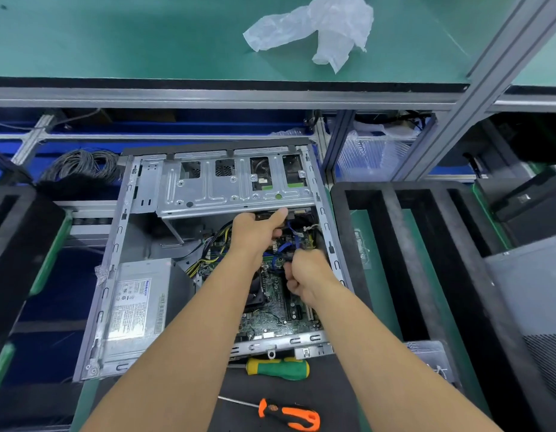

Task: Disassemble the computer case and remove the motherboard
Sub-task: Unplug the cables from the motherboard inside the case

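The open grey metal computer case [114,244] leaves little room inside. The perforated steel drive cage [233,188] roofs its far end, and the boxy grey power supply [139,307] fills the near left corner. Tangled blue and black cables [286,247] crowd the green motherboard [276,307]. On the tabletop, a green-and-yellow-handled screwdriver [278,368] and an orange-and-black-handled screwdriver [289,413] lie across the near approach.

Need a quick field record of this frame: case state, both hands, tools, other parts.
case: open grey metal computer case, side panel off
motherboard: green motherboard inside the case
left hand: left hand grips a dark connector under the silver drive cage
right hand: right hand curled on blue cables
tools: green-yellow screwdriver and orange-black screwdriver, both unheld
psu: grey power supply box in the case
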The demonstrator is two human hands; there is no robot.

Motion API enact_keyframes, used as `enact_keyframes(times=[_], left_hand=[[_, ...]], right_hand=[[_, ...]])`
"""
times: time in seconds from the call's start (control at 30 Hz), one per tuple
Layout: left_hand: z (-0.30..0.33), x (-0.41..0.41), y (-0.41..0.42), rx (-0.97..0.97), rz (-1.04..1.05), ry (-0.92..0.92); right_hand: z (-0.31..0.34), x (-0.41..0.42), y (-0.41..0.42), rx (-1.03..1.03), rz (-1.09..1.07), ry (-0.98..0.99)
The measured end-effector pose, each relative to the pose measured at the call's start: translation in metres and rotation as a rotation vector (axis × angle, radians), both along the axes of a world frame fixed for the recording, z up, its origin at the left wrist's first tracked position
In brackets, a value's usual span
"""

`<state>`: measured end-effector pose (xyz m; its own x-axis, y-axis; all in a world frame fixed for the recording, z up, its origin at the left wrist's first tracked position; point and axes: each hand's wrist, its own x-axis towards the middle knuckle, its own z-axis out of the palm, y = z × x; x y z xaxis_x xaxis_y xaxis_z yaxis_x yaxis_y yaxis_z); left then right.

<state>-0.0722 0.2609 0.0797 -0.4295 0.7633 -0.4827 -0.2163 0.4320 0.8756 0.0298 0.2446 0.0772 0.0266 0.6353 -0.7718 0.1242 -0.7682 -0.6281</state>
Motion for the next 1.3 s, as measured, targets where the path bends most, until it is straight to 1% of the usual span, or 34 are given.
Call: enact_keyframes(times=[0.03,0.13,0.2,0.23,0.3,0.37,0.43,0.5,0.57,0.63,0.67,0.73,0.87,0.9,0.97,1.03,1.1,1.2,1.23,1.3], left_hand=[[0.001,-0.002,-0.002,-0.004,0.000,-0.006],[0.000,-0.011,-0.004,0.003,-0.003,-0.057],[0.000,-0.015,-0.005,0.016,0.019,-0.135],[0.000,-0.016,-0.006,0.017,0.034,-0.173],[0.001,-0.015,-0.008,0.026,0.062,-0.228],[0.002,-0.013,-0.008,0.028,0.084,-0.253],[0.002,-0.011,-0.007,0.037,0.103,-0.280],[0.005,-0.009,-0.004,0.050,0.124,-0.311],[0.007,-0.007,-0.002,0.067,0.160,-0.363],[0.009,-0.006,0.000,0.073,0.203,-0.423],[0.010,-0.005,0.001,0.074,0.223,-0.448],[0.010,-0.005,0.003,0.060,0.251,-0.458],[0.009,-0.007,0.008,0.021,0.279,-0.400],[0.009,-0.007,0.010,0.010,0.280,-0.383],[0.008,-0.008,0.011,0.003,0.278,-0.369],[0.007,-0.008,0.011,0.011,0.275,-0.375],[0.006,-0.008,0.012,0.013,0.278,-0.369],[0.006,-0.007,0.013,0.015,0.288,-0.364],[0.006,-0.006,0.013,0.017,0.292,-0.367],[0.006,-0.005,0.013,0.022,0.296,-0.371]], right_hand=[[-0.001,0.002,-0.002,0.012,0.088,-0.060],[-0.002,0.003,-0.010,0.132,0.414,-0.330],[-0.001,0.002,-0.013,0.260,0.538,-0.468],[0.000,0.002,-0.013,0.316,0.560,-0.505],[0.002,0.001,-0.011,0.395,0.519,-0.516],[0.002,-0.001,-0.006,0.458,0.384,-0.461],[0.002,-0.002,-0.002,0.475,0.213,-0.317],[0.001,-0.004,0.002,0.426,0.097,-0.141],[-0.001,-0.006,0.007,0.405,0.032,-0.016],[0.000,-0.009,0.013,0.414,0.001,0.056],[0.000,-0.010,0.016,0.420,0.000,0.071],[-0.002,-0.012,0.019,0.442,0.026,0.028],[-0.001,-0.011,0.020,0.524,0.064,-0.017],[0.000,-0.012,0.020,0.546,0.092,-0.046],[-0.001,-0.017,0.020,0.601,0.141,-0.183],[-0.003,-0.022,0.018,0.620,0.103,-0.279],[-0.004,-0.024,0.015,0.628,0.027,-0.257],[-0.006,-0.019,0.014,0.632,-0.004,-0.196],[-0.007,-0.018,0.015,0.597,-0.041,-0.137],[-0.008,-0.019,0.015,0.455,-0.154,0.066]])
